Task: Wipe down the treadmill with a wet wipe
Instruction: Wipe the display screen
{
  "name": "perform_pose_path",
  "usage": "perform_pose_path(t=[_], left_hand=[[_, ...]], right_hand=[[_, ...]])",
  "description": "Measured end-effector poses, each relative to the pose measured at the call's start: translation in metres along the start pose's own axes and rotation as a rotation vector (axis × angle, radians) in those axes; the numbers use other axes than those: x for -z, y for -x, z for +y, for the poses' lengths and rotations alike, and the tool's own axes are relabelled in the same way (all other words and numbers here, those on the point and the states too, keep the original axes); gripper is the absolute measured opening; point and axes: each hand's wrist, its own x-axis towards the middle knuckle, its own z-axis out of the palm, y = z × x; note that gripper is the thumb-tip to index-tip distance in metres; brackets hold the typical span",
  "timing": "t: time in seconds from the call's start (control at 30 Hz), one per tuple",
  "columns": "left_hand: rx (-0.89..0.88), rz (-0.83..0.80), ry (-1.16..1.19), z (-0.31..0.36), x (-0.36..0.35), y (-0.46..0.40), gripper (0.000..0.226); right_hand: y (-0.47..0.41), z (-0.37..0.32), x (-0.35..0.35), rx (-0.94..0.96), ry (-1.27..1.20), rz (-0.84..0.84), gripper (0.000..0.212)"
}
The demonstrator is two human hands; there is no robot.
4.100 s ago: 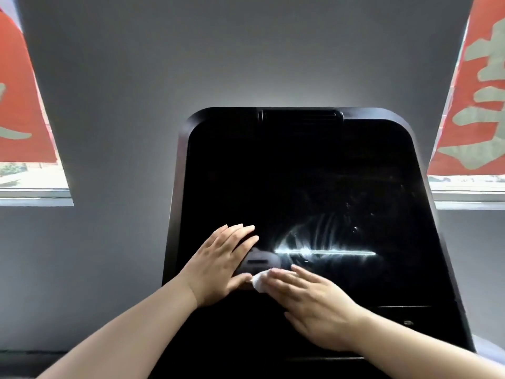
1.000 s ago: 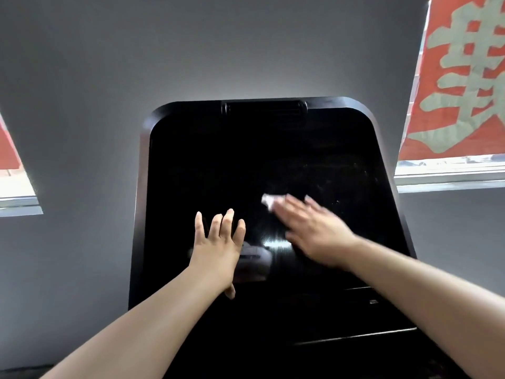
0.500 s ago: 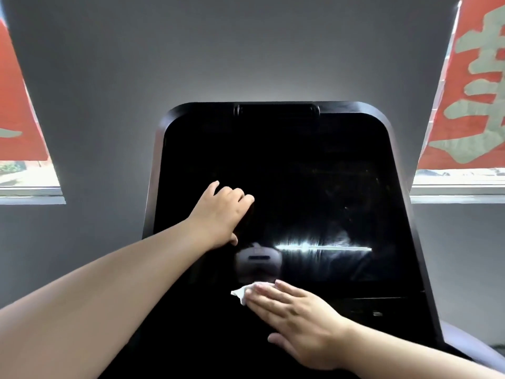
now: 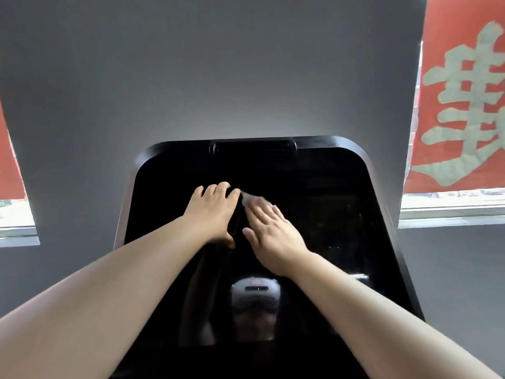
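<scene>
Grey wall behind glossy black treadmill console (image 4: 314,181) | our right hand (image 4: 273,228) presses small white wet wipe (image 4: 250,197) under flat fingertips, upper screen | left hand (image 4: 216,209) beside it, fingers curled, grasping nothing | we judge wiping midway; frame beyond fingers remains

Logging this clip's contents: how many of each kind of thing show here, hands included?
Hands: 2, left hand and right hand
Wet wipe: 1
Treadmill console: 1
Red banners: 2, and
Total: 6
</scene>
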Motion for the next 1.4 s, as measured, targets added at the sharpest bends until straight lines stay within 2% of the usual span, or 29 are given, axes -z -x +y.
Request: perform_pose_path(t=[0.03, 0.1, 0.17, 0.23, 0.33, 0.4, 0.47, 0.53, 0.6, 0.67, 0.77, 0.83, 0.9, 1.03, 1.13, 1.2, 1.3, 1.4], left_hand=[[-0.002, -0.002, 0.008, 0.000, 0.002, -0.003, 0.115], [-0.015, -0.018, 0.007, 0.002, 0.005, -0.009, 0.118], [-0.033, -0.037, -0.005, 0.006, 0.007, -0.014, 0.120], [-0.044, -0.050, -0.011, 0.011, 0.006, -0.018, 0.120], [-0.033, -0.056, -0.022, 0.015, 0.006, -0.021, 0.120], [-0.026, -0.063, -0.022, 0.017, 0.006, -0.023, 0.120], [-0.015, -0.060, -0.024, 0.019, 0.006, -0.024, 0.118], [-0.010, -0.058, -0.034, 0.022, 0.007, -0.024, 0.115], [-0.015, -0.059, -0.048, 0.024, 0.007, -0.024, 0.113], [-0.016, -0.070, -0.059, 0.024, 0.007, -0.024, 0.113], [-0.018, -0.069, -0.052, 0.026, 0.008, -0.025, 0.110], [-0.013, -0.063, -0.040, 0.029, 0.010, -0.026, 0.104], [-0.002, -0.068, -0.020, 0.032, 0.012, -0.025, 0.100], [0.025, -0.061, 0.008, 0.033, 0.012, -0.025, 0.101], [0.034, -0.077, 0.015, 0.033, 0.014, -0.023, 0.101], [0.026, -0.081, 0.000, 0.033, 0.014, -0.022, 0.101], [0.022, -0.094, -0.004, 0.032, 0.014, -0.023, 0.101], [0.020, -0.091, -0.001, 0.032, 0.014, -0.023, 0.100]], right_hand=[[0.009, 0.001, -0.002, 0.095, 0.032, -0.004, 0.071], [0.014, 0.031, 0.007, 0.078, 0.099, 0.016, 0.081], [0.017, 0.073, 0.017, -0.140, 0.118, 0.084, 0.070], [0.021, 0.104, 0.030, -0.409, 0.094, 0.084, 0.058], [0.007, 0.096, 0.031, -0.586, -0.002, 0.107, 0.059], [-0.005, 0.066, 0.020, -0.493, -0.036, 0.121, 0.061], [-0.005, 0.027, 0.002, -0.233, -0.074, 0.155, 0.074], [0.010, 0.001, -0.010, -0.035, -0.116, 0.101, 0.080], [0.021, 0.014, -0.007, 0.014, -0.094, 0.066, 0.080], [0.023, 0.049, 0.004, -0.098, -0.040, 0.119, 0.074], [0.023, 0.098, 0.026, -0.468, 0.001, 0.124, 0.062], [0.012, 0.099, 0.032, -0.609, -0.034, 0.123, 0.063], [-0.009, 0.079, 0.030, -0.598, -0.117, 0.161, 0.062], [-0.036, 0.012, 0.014, -0.275, -0.233, 0.147, 0.063], [-0.033, 0.006, 0.011, -0.193, -0.185, 0.126, 0.060], [-0.021, 0.026, 0.010, -0.222, -0.090, 0.167, 0.061], [0.008, 0.068, 0.015, -0.413, -0.005, 0.172, 0.064], [0.039, 0.087, 0.020, -0.576, -0.063, 0.173, 0.064]])
